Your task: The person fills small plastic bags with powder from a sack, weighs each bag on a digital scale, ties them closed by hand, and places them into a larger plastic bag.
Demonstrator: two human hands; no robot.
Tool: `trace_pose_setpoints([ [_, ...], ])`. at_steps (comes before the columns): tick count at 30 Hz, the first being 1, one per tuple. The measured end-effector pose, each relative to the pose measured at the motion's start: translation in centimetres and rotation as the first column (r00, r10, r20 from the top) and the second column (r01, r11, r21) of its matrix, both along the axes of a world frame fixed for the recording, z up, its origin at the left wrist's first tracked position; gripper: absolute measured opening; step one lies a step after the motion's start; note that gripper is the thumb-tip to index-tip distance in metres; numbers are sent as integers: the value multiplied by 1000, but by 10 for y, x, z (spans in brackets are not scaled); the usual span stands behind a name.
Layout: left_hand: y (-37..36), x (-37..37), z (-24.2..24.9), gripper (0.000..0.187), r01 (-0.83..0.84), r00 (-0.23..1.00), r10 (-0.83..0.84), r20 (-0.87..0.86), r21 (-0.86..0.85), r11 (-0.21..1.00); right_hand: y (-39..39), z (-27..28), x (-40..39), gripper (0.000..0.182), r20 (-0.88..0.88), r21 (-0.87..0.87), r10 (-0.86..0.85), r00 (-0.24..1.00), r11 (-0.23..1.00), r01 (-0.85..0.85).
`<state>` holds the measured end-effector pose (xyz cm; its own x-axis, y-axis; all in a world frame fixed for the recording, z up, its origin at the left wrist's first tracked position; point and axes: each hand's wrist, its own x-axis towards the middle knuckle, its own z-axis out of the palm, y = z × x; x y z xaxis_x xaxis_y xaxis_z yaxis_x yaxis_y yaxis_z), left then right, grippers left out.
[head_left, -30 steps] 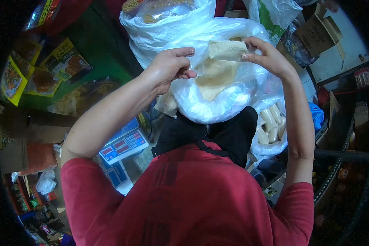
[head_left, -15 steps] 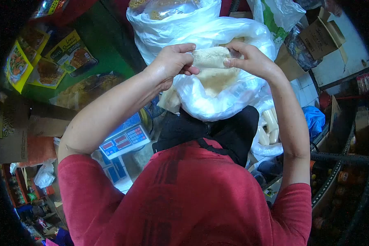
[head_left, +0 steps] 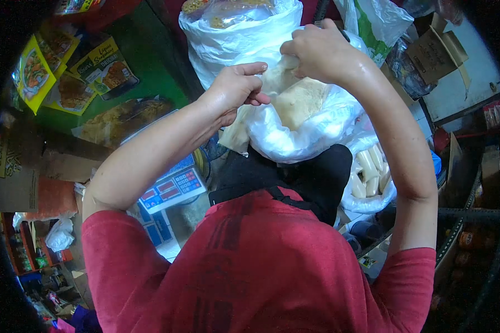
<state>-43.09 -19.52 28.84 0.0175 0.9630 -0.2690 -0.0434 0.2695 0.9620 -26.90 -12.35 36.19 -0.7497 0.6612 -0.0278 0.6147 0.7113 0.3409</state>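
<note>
A small clear plastic bag of pale powder [head_left: 274, 81] is between my two hands, above a large open white sack [head_left: 283, 145]. My left hand [head_left: 233, 93] curls at the bag's left side, its fingers partly around it. Higher up, my right hand [head_left: 323, 51] has its fingers pinched together on the bag's upper end, palm turned down. Part of the bag is hidden behind these fingers. Inside the sack lies a heap of off-white powder [head_left: 303, 105]. Another filled packet [head_left: 236, 136] leans at the sack's left edge.
Several filled packets [head_left: 371, 169] lie in a white bag at the right. A digital scale [head_left: 175, 188] stands below my left forearm. Another white sack [head_left: 239, 39] stands behind. Seasoning packets [head_left: 105, 69] lie on the green surface; a cardboard box [head_left: 436, 53] is far right.
My right hand has moved up and turned over, drawing the bag's end upward. The bag has gone from lying level to tilted. My left hand has barely moved.
</note>
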Motion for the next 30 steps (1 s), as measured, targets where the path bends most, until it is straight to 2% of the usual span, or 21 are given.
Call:
trace_pose_setpoints([
  [4, -12, -10, 9, 51, -81, 995, 79, 61, 22, 997, -18, 30, -25, 42, 61, 60, 38, 997, 997, -41],
  [5, -15, -15, 11, 51, -88, 994, 87, 61, 22, 996, -21, 40, -31, 29, 68, 13, 74, 995, 997, -75],
  [6, -18, -21, 13, 50, -97, 993, 94, 68, 39, 994, -23, 47, -37, 22, 73, -34, 112, 991, 993, -110],
  [10, -29, -36, 18, 49, -168, 981, 159, 108, 82, 982, -33, 47, -63, 25, 193, 56, 231, 954, 968, -246],
  [11, -31, -41, 17, 49, -179, 979, 170, 109, 82, 980, -38, 31, -64, 26, 131, 384, 292, 947, 866, -320],
  [12, -31, -47, 17, 48, -177, 978, 165, 126, 97, 979, -39, 22, -66, 27, 89, 669, 368, 925, 666, -329],
  [13, -32, -52, 16, 47, -175, 977, 158, 143, 111, 978, -41, 32, -76, 27, 89, 669, 378, 921, 662, -337],
  [14, -33, -58, 17, 47, -185, 975, 168, 144, 110, 977, -45, 51, -90, 27, 158, 448, 326, 932, 817, -362],
  [15, -34, -63, 17, 46, -198, 971, 178, 156, 123, 972, -47, 64, -100, 27, 240, 200, 289, 927, 919, -339],
  [18, -39, -78, 19, 45, -245, 959, 221, 177, 128, 961, -45, 70, -111, 27, 166, 110, 413, 895, 894, -433],
  [19, -40, -82, 19, 45, -260, 955, 234, 183, 134, 956, -43, 67, -117, 27, 167, 108, 421, 892, 891, -441],
  [21, -43, -92, 17, 46, -282, 948, 254, 190, 138, 949, -39, 57, -129, 24, 166, 293, 418, 893, 844, -449],
  [25, -49, -111, 12, 46, -365, 926, 346, 150, 131, 922, -52, 77, -141, 21, 218, 230, 383, 898, 874, -428],
  [27, -53, -125, 9, 49, -388, 920, 376, 111, 112, 915, -52, 89, -134, 21, 109, 190, 328, 938, 920, -344],
  [28, -56, -134, 6, 50, -413, 907, 392, 156, 135, 901, -55, 98, -122, 26, -34, 100, 311, 950, 947, -306],
  [29, -58, -141, 3, 50, -438, 891, 405, 203, 157, 885, -65, 92, -106, 29, -213, 450, 729, 650, 664, -597],
  [30, -59, -146, 2, 50, -441, 890, 409, 200, 154, 884, -62, 105, -100, 27, -65, 114, 119, 991, 987, -111],
])
